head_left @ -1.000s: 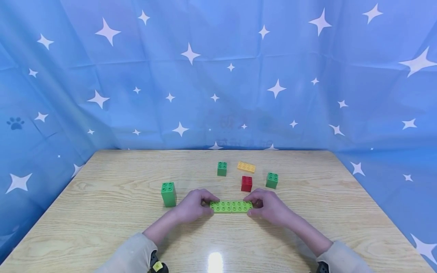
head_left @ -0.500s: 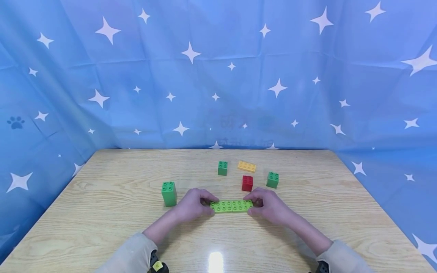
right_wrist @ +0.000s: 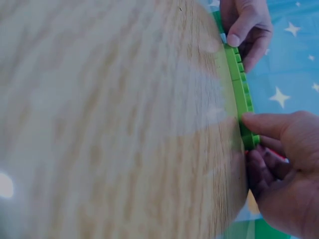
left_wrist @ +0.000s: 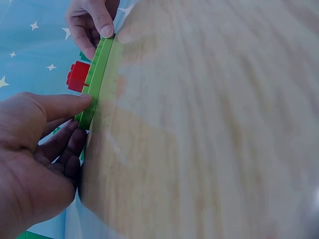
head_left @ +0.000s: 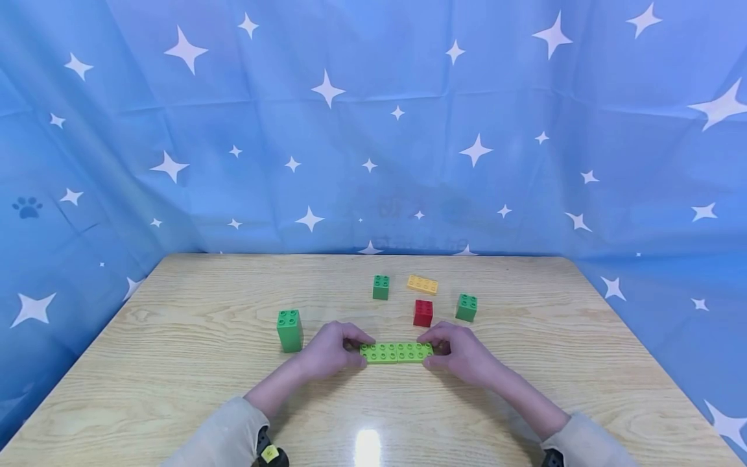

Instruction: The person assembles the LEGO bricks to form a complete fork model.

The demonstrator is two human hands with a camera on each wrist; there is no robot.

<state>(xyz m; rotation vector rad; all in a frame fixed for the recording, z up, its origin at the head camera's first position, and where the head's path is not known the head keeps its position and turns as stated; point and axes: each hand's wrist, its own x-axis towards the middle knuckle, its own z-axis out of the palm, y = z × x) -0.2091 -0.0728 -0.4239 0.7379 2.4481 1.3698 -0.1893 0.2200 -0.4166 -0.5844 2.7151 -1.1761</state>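
Two flat light green toy bricks lie end to end on the table, the left brick [head_left: 379, 353] meeting the right brick [head_left: 414, 353] at a thin seam. My left hand [head_left: 328, 352] pinches the left brick's outer end between thumb and fingers. At the opposite end, my right hand [head_left: 463, 354] pinches the right brick in the same way. From the left wrist view, the thumb of the left hand [left_wrist: 30, 144] presses the near side of the row. The right wrist view shows the right hand [right_wrist: 294, 164] with its thumb on the brick's side.
A tall green brick [head_left: 289, 331] stands left of my left hand. Behind the row are a red brick [head_left: 423, 313], a green brick [head_left: 380, 287], a flat yellow brick [head_left: 423, 284] and another green brick [head_left: 466, 307]. A starry blue curtain [head_left: 373, 130] surrounds the wooden table [head_left: 175, 363].
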